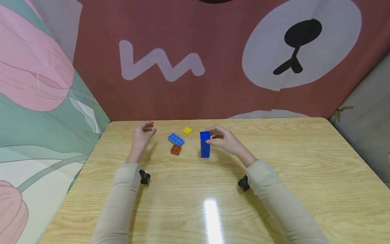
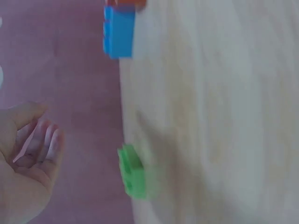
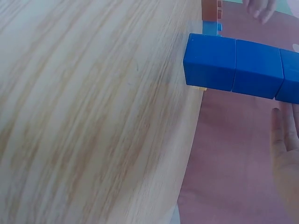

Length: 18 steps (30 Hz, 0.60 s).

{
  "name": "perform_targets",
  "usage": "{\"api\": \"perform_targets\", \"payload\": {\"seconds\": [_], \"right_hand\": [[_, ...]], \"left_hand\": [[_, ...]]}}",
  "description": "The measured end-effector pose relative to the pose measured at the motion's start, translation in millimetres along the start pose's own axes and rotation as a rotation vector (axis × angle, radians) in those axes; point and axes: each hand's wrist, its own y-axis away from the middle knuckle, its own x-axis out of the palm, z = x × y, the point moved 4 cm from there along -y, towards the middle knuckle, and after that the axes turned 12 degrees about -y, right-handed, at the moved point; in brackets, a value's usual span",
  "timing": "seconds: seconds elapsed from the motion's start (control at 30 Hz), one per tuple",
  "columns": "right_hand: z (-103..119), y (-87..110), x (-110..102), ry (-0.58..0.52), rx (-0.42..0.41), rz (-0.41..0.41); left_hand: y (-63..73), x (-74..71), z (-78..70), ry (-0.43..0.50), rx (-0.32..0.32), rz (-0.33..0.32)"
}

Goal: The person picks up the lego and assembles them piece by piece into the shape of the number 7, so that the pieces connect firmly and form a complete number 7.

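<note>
My right hand (image 1: pixel 223 138) is at the upper part of a tall stack of dark blue bricks (image 1: pixel 205 145), thumb on the near side and fingers behind. In the right wrist view the blue stack (image 3: pixel 233 65) shows several joined blocks, its top end cut off by the frame edge. My left hand (image 1: pixel 142 139) hovers over the left part of the table, fingers loosely bent and holding nothing. Close by it in the left wrist view is a green brick (image 2: pixel 132 172), mostly hidden behind the hand in the head view.
Between the hands lie a lighter blue brick (image 1: pixel 176 139), a brown-orange brick (image 1: pixel 175 149) and a small yellow brick (image 1: pixel 187 130). The wooden table (image 1: pixel 189 189) ends at the back against a reddish-brown printed cloth (image 1: pixel 158 98).
</note>
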Motion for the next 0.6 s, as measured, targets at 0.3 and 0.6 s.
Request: {"api": "perform_targets", "payload": {"seconds": [0.3,0.6], "right_hand": [[1,-0.1,1,-0.002,0.014,0.005],[1,0.1,0,-0.009,0.018,0.012]], "left_hand": [[-1.9,-9.8,33.7,-0.006,-0.083,-0.061],[0.3,-12.2,48.7,-0.029,-0.146,-0.053]]}}
